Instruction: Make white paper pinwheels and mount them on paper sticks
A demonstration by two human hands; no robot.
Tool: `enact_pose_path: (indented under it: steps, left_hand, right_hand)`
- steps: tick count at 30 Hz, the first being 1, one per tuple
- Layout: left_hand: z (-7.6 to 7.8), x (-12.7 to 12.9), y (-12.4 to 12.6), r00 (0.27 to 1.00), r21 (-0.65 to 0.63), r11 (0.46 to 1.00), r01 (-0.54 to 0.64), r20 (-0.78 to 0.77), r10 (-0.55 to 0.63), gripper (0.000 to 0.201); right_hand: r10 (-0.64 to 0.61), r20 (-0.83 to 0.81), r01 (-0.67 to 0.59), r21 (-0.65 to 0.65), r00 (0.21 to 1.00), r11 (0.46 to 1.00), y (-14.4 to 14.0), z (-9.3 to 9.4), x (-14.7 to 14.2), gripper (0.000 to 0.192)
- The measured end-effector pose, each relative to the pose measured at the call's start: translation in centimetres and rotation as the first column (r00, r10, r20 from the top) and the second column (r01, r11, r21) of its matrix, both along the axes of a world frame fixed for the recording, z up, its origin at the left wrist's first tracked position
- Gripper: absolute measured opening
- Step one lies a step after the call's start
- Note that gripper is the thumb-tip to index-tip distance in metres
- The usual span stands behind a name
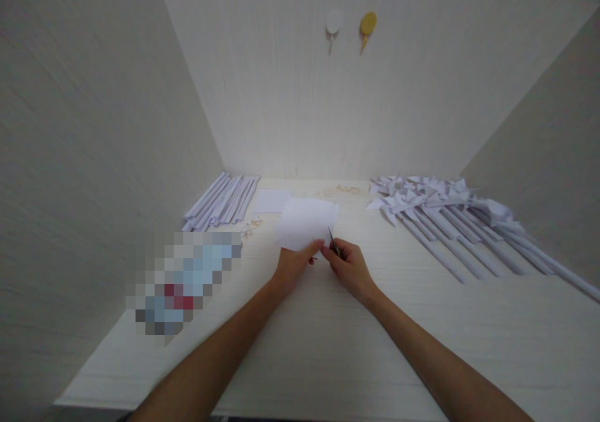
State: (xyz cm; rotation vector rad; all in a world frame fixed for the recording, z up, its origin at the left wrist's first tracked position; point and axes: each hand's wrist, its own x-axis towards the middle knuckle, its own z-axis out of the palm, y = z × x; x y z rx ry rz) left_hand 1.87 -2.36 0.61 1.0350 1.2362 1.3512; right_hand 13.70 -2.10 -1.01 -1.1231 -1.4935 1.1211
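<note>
A sheet of white paper (pixel 307 219) is held up over the middle of the table. My left hand (pixel 296 262) pinches its lower edge, thumb on top. Close beside it, my right hand (pixel 349 266) is closed around a pair of scissors (pixel 334 244), whose dark blade points up and away near the paper's lower right corner. Whether the blades touch the paper I cannot tell. Behind the held sheet, another white sheet (pixel 270 201) lies flat on the table.
Rolled paper tubes (pixel 222 203) lie in a bundle at the back left. Several paper tubes with folded, pointed tops (pixel 435 212) spread across the right. Rubber bands (pixel 347 189) lie at the back. A blurred-out object (pixel 187 284) sits at left. Two hooks (pixel 368 25) are on the wall.
</note>
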Motion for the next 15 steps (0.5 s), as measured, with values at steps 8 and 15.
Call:
enact_pose_path:
  steps: [8, 15]
  left_hand:
    - [-0.82, -0.38, 0.71, 0.985, 0.005, 0.993, -0.121, 0.122, 0.12, 0.022]
    - [-0.72, -0.19, 0.72, 0.98, -0.042, 0.994, -0.099, 0.169, 0.104, 0.022]
  right_hand:
    - [0.037, -0.052, -0.04, -0.064, 0.998, 0.997, -0.21, 0.29, -0.02, 0.019]
    - [-0.018, -0.071, 0.017, -0.018, 0.997, 1.0, -0.41, 0.27, 0.11, 0.017]
